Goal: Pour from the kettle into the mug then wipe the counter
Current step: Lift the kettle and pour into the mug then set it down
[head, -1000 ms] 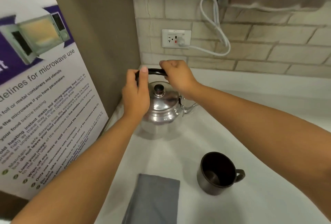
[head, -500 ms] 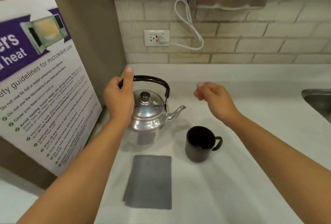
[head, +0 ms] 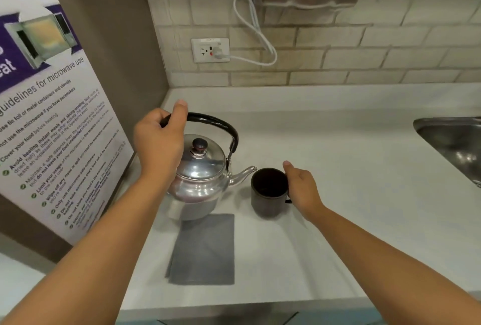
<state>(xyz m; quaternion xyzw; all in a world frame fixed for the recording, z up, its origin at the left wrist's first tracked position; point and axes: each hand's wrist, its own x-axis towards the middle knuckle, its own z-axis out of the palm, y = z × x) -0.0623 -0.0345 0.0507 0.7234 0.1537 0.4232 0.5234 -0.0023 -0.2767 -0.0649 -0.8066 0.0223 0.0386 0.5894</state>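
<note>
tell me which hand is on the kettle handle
The left hand, gripping the kettle's black handle; the right hand is at the mug instead.

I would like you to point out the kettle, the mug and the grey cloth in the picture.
kettle (head: pixel 200 168): head view, on its shiny lid dome.
mug (head: pixel 268 199): head view, on its dark front wall.
grey cloth (head: pixel 205 249): head view, on the middle of the folded cloth.
</note>
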